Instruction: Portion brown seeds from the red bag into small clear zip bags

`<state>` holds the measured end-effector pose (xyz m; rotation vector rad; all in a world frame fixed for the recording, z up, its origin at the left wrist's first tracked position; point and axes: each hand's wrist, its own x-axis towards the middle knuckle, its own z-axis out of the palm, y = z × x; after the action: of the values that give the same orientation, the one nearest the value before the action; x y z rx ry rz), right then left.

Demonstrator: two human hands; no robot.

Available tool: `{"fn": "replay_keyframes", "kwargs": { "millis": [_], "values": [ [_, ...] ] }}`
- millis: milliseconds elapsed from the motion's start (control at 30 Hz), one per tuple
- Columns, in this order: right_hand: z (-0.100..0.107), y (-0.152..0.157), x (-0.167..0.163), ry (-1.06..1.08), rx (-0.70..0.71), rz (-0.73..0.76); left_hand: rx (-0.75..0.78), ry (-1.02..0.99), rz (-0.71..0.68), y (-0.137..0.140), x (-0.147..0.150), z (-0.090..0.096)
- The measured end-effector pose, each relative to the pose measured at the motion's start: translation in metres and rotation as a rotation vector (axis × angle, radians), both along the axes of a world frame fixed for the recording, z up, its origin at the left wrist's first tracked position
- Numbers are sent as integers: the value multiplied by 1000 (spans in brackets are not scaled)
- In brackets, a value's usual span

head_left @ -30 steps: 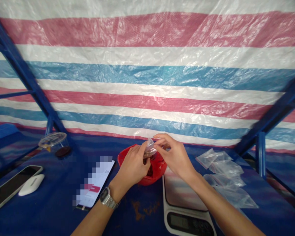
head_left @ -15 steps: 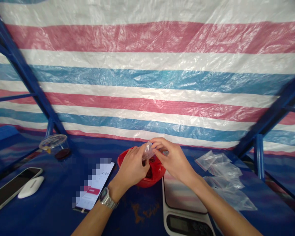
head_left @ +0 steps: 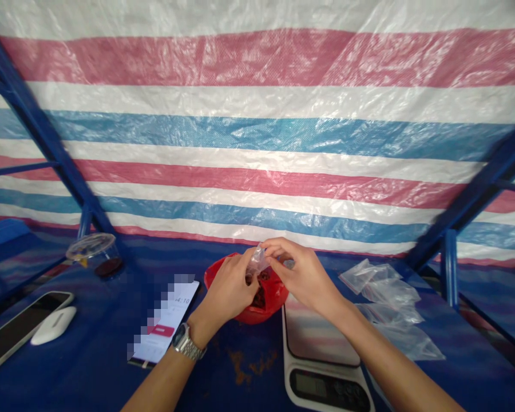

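Observation:
A small clear plastic bag (head_left: pixel 258 260) is held between my two hands. My left hand (head_left: pixel 232 284), with a metal watch (head_left: pixel 187 342) on its wrist, is closed on the bag's left side. My right hand (head_left: pixel 298 269) pinches the bag's upper right edge between thumb and fingers. Directly beneath them lies an open red plastic bag (head_left: pixel 264 313) holding small dark brown pieces whose kind I cannot make out. Part of the red bag is hidden behind my left hand. Whether the clear bag has anything in it is hard to see.
A kitchen scale (head_left: pixel 321 343) sits under my right forearm. Several clear zip bags (head_left: pixel 388 292) lie to the right. On the left are a lit phone (head_left: pixel 165 326), a dark phone (head_left: pixel 23 326), a white case (head_left: pixel 54 326) and a clear plastic tub (head_left: pixel 98 254). Striped sheeting (head_left: pixel 257 137) hangs behind the blue table (head_left: pixel 223 383).
Both hands keep their hold on the clear bag with hardly any movement. The whole view has shifted slightly, and the lit phone's timer digits have advanced.

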<state>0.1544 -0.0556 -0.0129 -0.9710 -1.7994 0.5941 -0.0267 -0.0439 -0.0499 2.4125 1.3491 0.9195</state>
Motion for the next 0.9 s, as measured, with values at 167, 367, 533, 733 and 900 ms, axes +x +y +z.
{"fn": "replay_keyframes", "kwargs": {
  "millis": [167,367,533,733,900],
  "values": [
    [3,2,4,-19,-6,10,34,34,12,-1,0,2],
    [2,3,10,-117,-33,-11,53,72,22,-3,0,2],
    [-7,13,21,-144,-47,-61,56,67,41,-3,-1,3],
    [-18,25,36,-213,-133,-114,75,47,5,-1,-1,2],
    [-8,35,80,-332,-187,-213,110,10,10,-1,-4,3]
  ]
}}
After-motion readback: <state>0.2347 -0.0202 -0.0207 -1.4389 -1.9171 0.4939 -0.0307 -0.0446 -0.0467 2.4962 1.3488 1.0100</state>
